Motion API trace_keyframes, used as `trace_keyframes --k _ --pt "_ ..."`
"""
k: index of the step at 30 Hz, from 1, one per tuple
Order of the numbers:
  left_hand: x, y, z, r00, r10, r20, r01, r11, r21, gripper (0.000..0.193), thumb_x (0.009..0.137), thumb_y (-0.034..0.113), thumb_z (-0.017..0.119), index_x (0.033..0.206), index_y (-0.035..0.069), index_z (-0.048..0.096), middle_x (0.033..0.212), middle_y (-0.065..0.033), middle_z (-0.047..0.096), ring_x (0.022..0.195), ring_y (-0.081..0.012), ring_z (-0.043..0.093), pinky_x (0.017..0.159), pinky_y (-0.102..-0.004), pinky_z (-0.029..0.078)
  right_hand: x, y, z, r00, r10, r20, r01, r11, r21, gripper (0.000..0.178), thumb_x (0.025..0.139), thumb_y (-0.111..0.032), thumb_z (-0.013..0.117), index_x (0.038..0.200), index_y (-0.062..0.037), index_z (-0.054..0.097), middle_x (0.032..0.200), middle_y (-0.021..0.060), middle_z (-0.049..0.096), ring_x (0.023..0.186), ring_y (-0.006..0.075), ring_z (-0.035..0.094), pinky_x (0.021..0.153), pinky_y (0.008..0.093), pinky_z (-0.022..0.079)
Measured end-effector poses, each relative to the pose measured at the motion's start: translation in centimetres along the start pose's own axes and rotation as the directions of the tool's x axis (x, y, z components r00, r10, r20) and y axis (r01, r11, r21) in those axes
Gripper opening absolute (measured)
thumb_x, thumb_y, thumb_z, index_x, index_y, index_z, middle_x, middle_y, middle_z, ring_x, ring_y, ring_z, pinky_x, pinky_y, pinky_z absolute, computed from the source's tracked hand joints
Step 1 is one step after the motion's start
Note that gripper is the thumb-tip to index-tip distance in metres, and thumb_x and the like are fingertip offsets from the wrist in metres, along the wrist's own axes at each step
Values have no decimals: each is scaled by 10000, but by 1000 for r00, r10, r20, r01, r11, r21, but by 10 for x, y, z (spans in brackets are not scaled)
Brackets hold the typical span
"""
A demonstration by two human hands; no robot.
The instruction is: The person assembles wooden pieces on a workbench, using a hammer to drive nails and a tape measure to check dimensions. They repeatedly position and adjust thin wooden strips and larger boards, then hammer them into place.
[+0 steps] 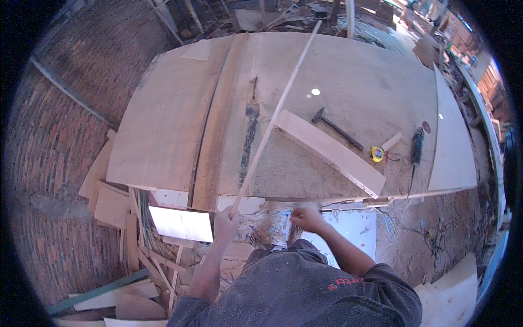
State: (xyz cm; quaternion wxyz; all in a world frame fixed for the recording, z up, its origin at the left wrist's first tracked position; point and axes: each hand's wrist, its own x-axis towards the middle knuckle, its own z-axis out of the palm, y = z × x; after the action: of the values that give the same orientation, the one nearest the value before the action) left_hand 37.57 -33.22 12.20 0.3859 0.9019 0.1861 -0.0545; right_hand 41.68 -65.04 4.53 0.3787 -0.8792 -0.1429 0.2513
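Note:
A long, thin wooden strip (278,111) slants across the workbench, from its near edge up past the far edge. Its near end is in my left hand (225,222), whose fingers are closed around it. My right hand (308,219) is just off the bench's near edge, fingers curled together; what they hold, if anything, is too small to make out. Beyond it lies a pale wooden board (333,155) with a row of small dark marks along one edge. A hammer (339,129) rests just behind that board.
The worn wooden workbench (376,82) also bears a yellow tape measure (376,153), a small wood block (391,141) and a dark power tool (418,146) with a cord. A brick wall (49,180) stands at left. Offcuts (139,308) and cables (436,234) litter the floor.

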Motion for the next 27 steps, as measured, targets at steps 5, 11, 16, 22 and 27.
trace_keyframes --k 5,11,16,22,27 --pt "-56 -45 -10 999 -26 -40 24 998 -50 321 920 354 684 982 41 723 749 -154 680 715 -357 681 645 -432 512 68 -44 -80 847 -322 -422 95 874 -476 628 809 -362 781 1365 -137 593 1385 195 558 1272 442 513 1054 551 425" --pt "-113 -97 -53 991 21 -129 -2 989 148 412 896 507 682 935 102 741 793 -122 693 803 -328 692 712 -466 525 103 -162 -171 744 -668 -14 395 457 -797 805 740 -479 821 1431 -177 539 1407 159 541 1376 374 441 1189 637 193" --pt "-158 -123 -85 995 -66 -70 74 991 110 423 863 566 697 931 152 750 746 -85 665 769 -310 675 689 -453 520 120 -161 -151 885 -377 274 425 411 -807 387 887 -460 699 729 -109 738 659 121 652 673 351 662 854 474 537" --pt "-169 -172 -126 997 -44 -64 51 993 105 436 836 569 722 928 144 762 733 -94 662 754 -295 679 673 -441 520 90 -217 -117 797 -337 502 599 555 -577 397 882 -464 715 812 -73 734 774 156 700 744 367 705 680 482 534" --pt "-154 -272 -130 997 26 -67 -27 1000 -5 526 787 630 739 987 144 757 820 -102 695 835 -293 691 743 -429 531 87 -249 -79 791 -399 463 610 467 -640 335 872 -396 745 799 -69 725 750 140 694 720 357 709 639 468 536"
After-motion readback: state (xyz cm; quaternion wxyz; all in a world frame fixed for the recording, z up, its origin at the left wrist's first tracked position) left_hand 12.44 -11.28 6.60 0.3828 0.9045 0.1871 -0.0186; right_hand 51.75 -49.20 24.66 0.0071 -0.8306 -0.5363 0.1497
